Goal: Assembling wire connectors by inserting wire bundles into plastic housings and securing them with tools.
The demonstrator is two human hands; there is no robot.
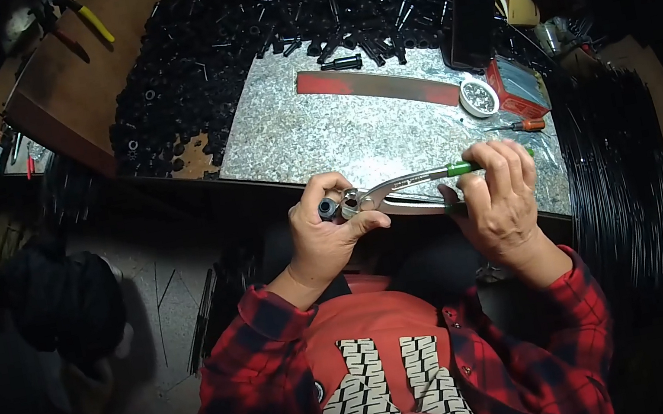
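Note:
Just in front of the worktable's near edge, my left hand grips a small black cylindrical part between thumb and forefinger. Its round end, with a hole in it, faces left. My right hand is closed around the green handles of metal pliers. The pliers lie nearly level, with the jaws pointing left and meeting the black part at my left fingers. Whether the jaws clamp the part cannot be made out, since my fingers partly cover that spot. The lower handle is mostly hidden by my right hand.
Black parts are heaped behind the speckled board. On the board lie a red-and-brown strip, a small white dish, a red box and a screwdriver. Thin black rods hang at the right.

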